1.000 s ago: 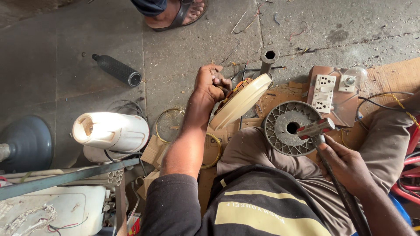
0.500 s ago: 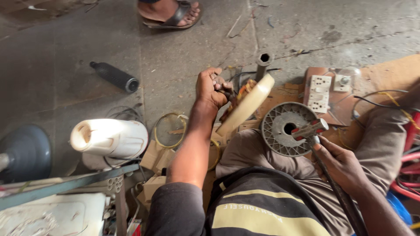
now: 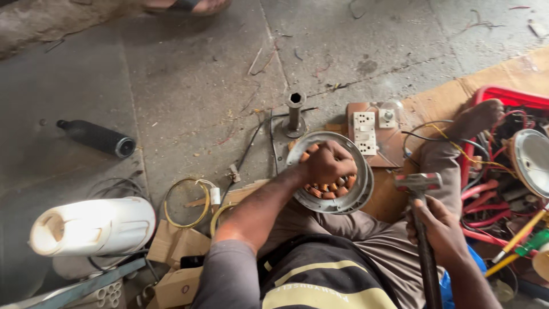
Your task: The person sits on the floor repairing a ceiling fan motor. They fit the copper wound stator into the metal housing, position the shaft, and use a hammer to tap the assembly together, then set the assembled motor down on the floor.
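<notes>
My left hand (image 3: 327,163) pressed down, fingers curled together, on the copper windings of the round motor (image 3: 343,197) resting on my knee, steadying it, while my right hand (image 3: 439,232) gripped a hammer (image 3: 418,184) just right.

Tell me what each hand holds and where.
Right hand grips a hammer by its handle; left hand rests on the copper windings inside a round motor housing.
</notes>
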